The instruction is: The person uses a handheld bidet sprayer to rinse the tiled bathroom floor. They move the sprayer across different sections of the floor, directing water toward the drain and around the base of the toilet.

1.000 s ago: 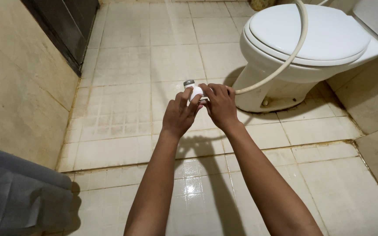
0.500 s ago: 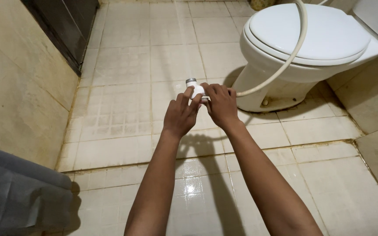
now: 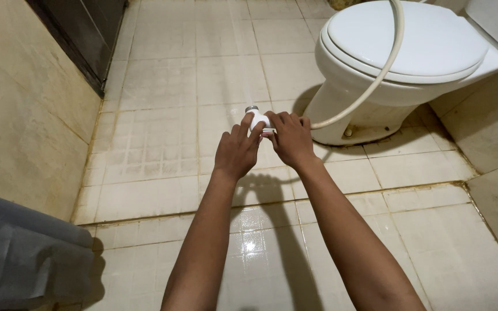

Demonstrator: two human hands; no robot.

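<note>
Now: white spray head [image 3: 256, 120], metal-tipped nozzle, pale hose [image 3: 376, 86] attached.

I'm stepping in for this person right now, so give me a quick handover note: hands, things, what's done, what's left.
Left hand: fingers on the small white plastic spray head with a metal nozzle, from the left.
Right hand: gripping the same spray head from the right.
The pale flexible hose runs from it up over the white ceramic toilet, lid closed.
Done: sprayer held over the beige tiled floor, which looks wet near the arms.
Left: tile joints show brown grime; whether water is flowing is unclear.
</note>
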